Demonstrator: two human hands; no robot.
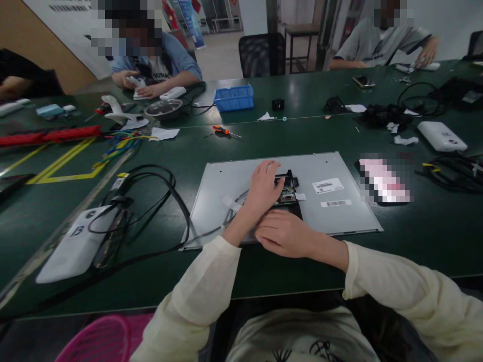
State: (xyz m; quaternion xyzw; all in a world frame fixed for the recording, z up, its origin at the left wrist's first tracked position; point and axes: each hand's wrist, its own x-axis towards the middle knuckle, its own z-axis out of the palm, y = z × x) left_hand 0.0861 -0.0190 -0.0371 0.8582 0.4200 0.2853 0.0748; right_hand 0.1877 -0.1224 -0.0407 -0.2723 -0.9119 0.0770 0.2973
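Observation:
A flat silver panel with white labels lies on the green table. On its middle is a black frame with a circuit board. My left hand rests over the left side of the board, its fingers bent and a little apart, thumb near the board; whatever lies beneath the palm is hidden. My right hand is at the panel's front edge, just below the board, fingers curled together; anything inside them is hidden. Thin cables run from under my left hand to the left.
To the left lie a white device and looped black cables. A phone is right of the panel. Beyond are an orange screwdriver, a blue basket and a metal bowl. Two people work across the table.

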